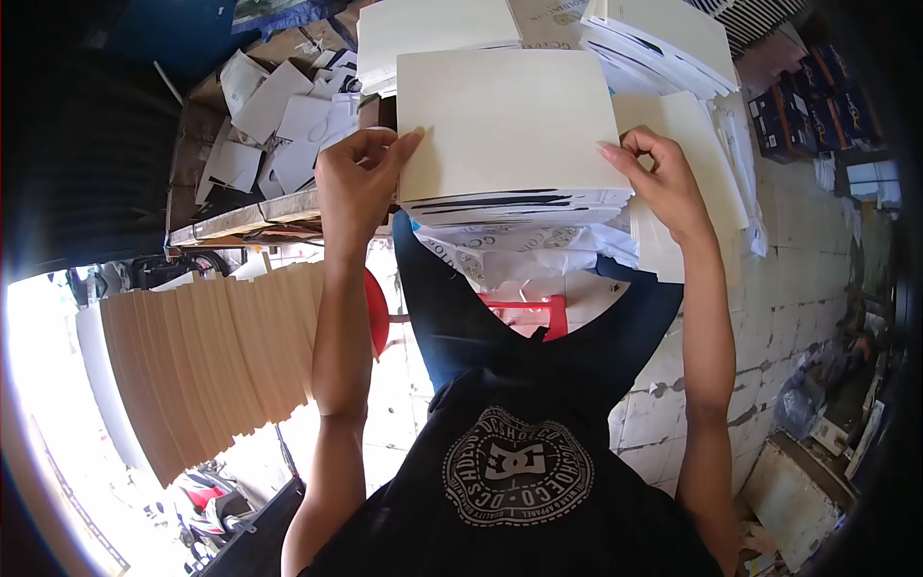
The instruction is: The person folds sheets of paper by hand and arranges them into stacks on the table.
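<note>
A large cream sheet lies on top of a thick stack of paper with dark marks along its front edge. My left hand pinches the left edge of this sheet, thumb on top and fingers curled. At the opposite edge my right hand is closed the same way, its thumb resting on the sheet. Whether the sheet is lifted off the stack cannot be made out. More cream sheets lie beside and below my right hand.
Behind stand another paper stack and a stack of booklets. Left is a wooden box of loose paper scraps. Nearer stands a row of brown boards. A red stool is between my legs; dark cartons sit right.
</note>
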Tool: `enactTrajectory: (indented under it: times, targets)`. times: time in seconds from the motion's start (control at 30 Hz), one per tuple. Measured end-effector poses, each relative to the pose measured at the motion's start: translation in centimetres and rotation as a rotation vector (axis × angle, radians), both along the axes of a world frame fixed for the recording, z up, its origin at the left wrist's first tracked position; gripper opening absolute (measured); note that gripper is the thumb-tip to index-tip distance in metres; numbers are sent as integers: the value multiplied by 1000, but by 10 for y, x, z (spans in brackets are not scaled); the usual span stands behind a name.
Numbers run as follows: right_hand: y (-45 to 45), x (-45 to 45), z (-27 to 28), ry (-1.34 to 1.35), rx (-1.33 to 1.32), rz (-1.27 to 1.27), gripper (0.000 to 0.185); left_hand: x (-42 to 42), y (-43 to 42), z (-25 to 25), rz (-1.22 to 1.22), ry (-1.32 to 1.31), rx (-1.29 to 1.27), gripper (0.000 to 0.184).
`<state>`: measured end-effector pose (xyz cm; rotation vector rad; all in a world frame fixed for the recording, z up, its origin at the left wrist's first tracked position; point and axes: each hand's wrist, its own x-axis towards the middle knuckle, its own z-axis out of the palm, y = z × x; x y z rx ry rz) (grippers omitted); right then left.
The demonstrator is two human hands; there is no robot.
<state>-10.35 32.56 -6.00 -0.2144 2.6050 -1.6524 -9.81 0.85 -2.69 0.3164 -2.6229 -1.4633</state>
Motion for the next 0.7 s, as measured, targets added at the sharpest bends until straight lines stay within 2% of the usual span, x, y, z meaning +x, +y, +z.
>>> enactTrajectory:
  times: [0.07,0.23,0.3,0.4,0.43,0.53,0.57,0.63,0.7]
  targets:
    - [0,1,0,-5,6,-1,37,1,1,2,-11,-14,51,30]
    - [-2,0,5,-35,-2,3,37,22,-12,-16,-48,136,261,27]
    - [-1,-1,4,-38,6,31,32,37,-14,-25,-69,235,320,27]
    - [-1,-2,2,-45,-3,20,34,44,-12,-27,-264,616,-129,31]
    - [-1,-2,3,-45,-10,15,37,47,-11,-30,-251,572,-225,32]
    - [0,-3,15,-65,149,62,28,37,-17,-54,-326,801,-295,31]
    - [-3,0,23,117,345,-9,27,36,-16,-59,-310,822,-280,32]
    - [-31,13,47,482,733,-156,37,36,-17,-60,-296,834,-276,31]
    - [-73,26,51,596,518,41,61,36,-14,-64,-295,836,-267,31]
